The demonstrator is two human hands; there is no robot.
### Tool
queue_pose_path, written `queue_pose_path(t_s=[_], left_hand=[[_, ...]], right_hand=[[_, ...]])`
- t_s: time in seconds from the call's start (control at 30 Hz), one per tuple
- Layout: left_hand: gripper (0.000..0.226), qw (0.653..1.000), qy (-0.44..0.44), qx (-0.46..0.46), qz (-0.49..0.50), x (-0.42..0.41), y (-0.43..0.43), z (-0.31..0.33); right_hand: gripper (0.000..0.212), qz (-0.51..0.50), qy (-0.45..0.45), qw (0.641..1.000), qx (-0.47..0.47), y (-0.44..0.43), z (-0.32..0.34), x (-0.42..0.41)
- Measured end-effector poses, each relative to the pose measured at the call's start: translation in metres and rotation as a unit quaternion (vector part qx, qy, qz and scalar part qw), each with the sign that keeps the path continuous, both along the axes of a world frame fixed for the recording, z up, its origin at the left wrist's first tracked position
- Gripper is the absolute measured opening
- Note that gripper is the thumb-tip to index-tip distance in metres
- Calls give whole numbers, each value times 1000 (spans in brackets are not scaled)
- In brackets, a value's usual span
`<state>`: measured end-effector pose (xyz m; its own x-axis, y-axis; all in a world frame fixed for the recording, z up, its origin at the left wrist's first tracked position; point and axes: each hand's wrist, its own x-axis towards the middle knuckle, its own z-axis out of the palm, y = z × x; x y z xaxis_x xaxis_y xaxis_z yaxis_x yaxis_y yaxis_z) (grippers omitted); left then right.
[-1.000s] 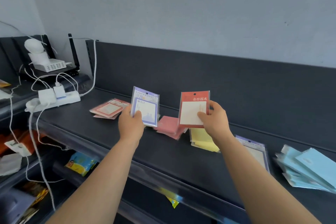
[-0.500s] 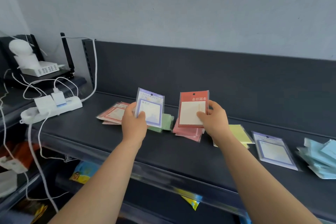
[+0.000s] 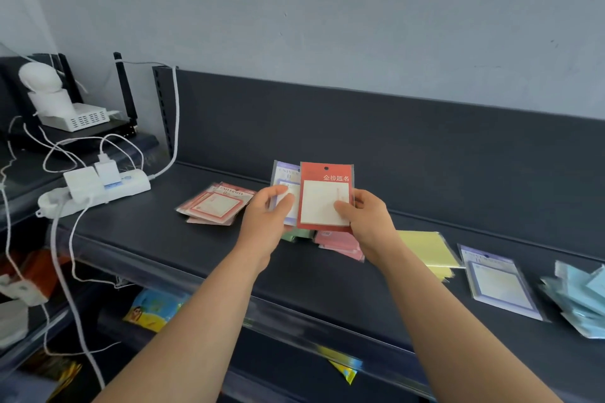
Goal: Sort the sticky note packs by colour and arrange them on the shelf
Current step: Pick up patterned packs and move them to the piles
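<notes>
The red pack [image 3: 324, 206] is pinched by the right hand [image 3: 371, 226], the purple pack [image 3: 284, 175] by the left hand [image 3: 266, 221], both held above the shelf [image 3: 147, 232]; judged light, slick-sleeved, best gripped at the edges.

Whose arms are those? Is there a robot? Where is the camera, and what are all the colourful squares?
There is no robot here: these are a person's own two arms. The camera sits on the person's head, so you see what they see, looking down at a dark shelf. The left hand holds a purple pack of sticky notes. The right hand holds a red pack, partly in front of the purple one. On the shelf lie a reddish pile, a green pack, a pink pile, a yellow pack, a second purple pack and a blue pile. At the left is a white power strip with plugs in it.
</notes>
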<state>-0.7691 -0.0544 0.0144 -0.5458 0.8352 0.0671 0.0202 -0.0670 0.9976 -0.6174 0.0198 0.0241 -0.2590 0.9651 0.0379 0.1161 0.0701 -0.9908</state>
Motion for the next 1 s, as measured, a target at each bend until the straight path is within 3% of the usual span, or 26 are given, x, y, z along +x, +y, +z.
queue_pose_path(t_s=[0.3,0.43,0.6,0.73,0.87,1.0], left_hand=[[32,999,25,0,23,15,13,0],[27,999,33,-11,37,13,15,-8],[18,993,64,-25,93,-21,11,-8],[15,985,25,-7,169,-67,7,-3],[27,967,120,-32,224,-105,6,4],[28,953,203,-91,206,-135,14,-2]], right_hand=[[20,60,51,996,-44,2,4,-3],[18,80,64,994,-45,6,-1,-10],[15,11,69,996,-54,20,-5,-28],[35,-28,42,998,-30,24,-4,-47],[43,-34,6,999,-7,23,-4,-63],[44,-52,-16,999,3,24,-3,-73]])
